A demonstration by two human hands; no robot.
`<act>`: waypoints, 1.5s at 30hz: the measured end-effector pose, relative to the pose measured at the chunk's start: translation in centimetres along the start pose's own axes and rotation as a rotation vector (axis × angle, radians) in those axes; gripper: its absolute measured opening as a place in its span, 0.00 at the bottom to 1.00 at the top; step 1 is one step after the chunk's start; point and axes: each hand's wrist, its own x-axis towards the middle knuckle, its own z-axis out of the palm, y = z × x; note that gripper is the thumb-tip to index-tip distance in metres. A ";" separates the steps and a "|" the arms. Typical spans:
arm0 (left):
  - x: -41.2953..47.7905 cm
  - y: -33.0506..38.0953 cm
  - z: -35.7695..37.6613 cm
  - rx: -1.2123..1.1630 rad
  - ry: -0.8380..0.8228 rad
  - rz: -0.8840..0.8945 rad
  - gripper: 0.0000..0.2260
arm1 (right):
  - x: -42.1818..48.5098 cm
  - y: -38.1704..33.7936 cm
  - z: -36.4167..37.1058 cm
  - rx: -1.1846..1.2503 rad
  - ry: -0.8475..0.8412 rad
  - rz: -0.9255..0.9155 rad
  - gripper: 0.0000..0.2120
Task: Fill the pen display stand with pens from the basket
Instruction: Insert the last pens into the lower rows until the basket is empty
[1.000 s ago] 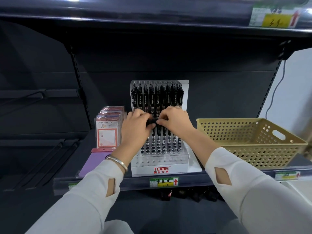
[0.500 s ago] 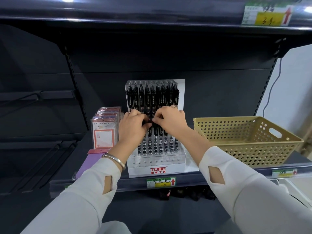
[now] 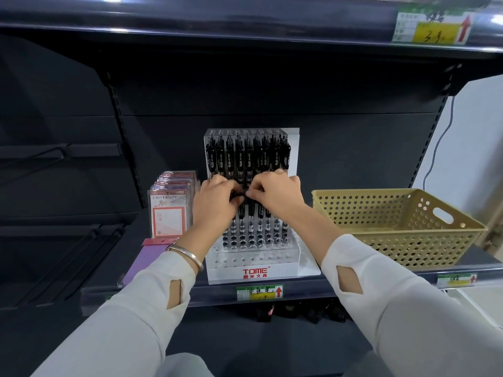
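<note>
Both hands meet in front of the pen display stand (image 3: 253,263), which sits on the dark shelf (image 3: 204,293). The left hand (image 3: 215,205) and the right hand (image 3: 277,194) have their fingers curled inward, and the tips pinch 1 black pen (image 3: 240,197) between them, at about mid-height of the stand. How the pen sits in its hole is hidden behind the hands. Rows of black pens (image 3: 239,159) stand upright in the clear tiers above and below the hands. The tan perforated basket (image 3: 394,224) rests on the same shelf, just right of the stand. Packets marked UNIVERSITY (image 3: 167,213) stand to the left. A silver bracelet (image 3: 187,254) circles the left wrist.
</note>
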 end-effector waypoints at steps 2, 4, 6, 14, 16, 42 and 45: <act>0.0 0.0 0.0 -0.002 0.007 -0.004 0.12 | 0.0 -0.2 0.2 -0.012 0.039 0.002 0.09; -0.1 0.0 0.0 -0.006 0.004 -0.010 0.12 | 0.0 -0.4 0.3 -0.035 0.060 0.005 0.10; -0.1 0.0 0.0 -0.009 -0.001 -0.012 0.12 | 0.1 -0.4 0.4 -0.043 0.061 0.005 0.10; -0.1 0.0 0.0 0.003 -0.001 -0.022 0.12 | 0.2 0.1 0.0 -0.012 -0.014 -0.032 0.08; -0.1 0.1 0.0 0.006 -0.005 -0.029 0.11 | 0.2 0.0 0.1 -0.028 0.008 -0.020 0.09; 0.7 0.4 -0.4 -0.012 0.031 -0.070 0.08 | -0.3 1.0 -0.9 0.076 0.003 -0.003 0.10; 0.7 0.5 -0.4 0.011 0.040 -0.076 0.09 | -0.3 1.1 -0.8 0.066 0.012 0.020 0.11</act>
